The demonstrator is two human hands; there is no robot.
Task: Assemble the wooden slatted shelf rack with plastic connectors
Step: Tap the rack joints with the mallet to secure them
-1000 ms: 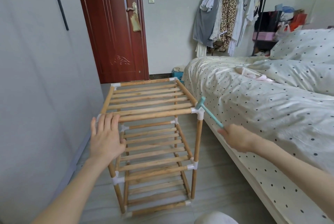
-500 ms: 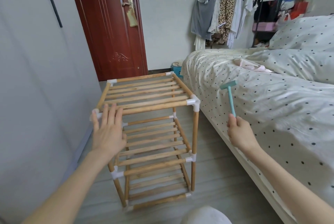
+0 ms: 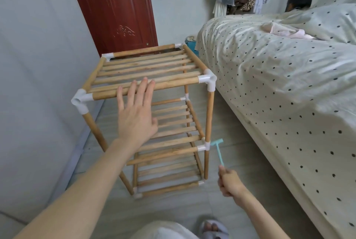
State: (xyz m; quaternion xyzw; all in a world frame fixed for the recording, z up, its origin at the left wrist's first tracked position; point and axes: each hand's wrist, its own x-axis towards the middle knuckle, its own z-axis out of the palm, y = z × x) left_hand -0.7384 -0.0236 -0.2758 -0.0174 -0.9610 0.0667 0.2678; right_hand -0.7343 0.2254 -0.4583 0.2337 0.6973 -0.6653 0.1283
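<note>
- The rack stands mid-frame. It looks light and stiff; best held by its top bar.
- Left hand lies flat and wide there.
- Right hand, lower right, grips a small hammer by a connector.

one wooden shelf rack with three slatted tiers, one small teal hammer, two hands, left and right, one dark red door, one bed with dotted bedding, one slipper
</note>
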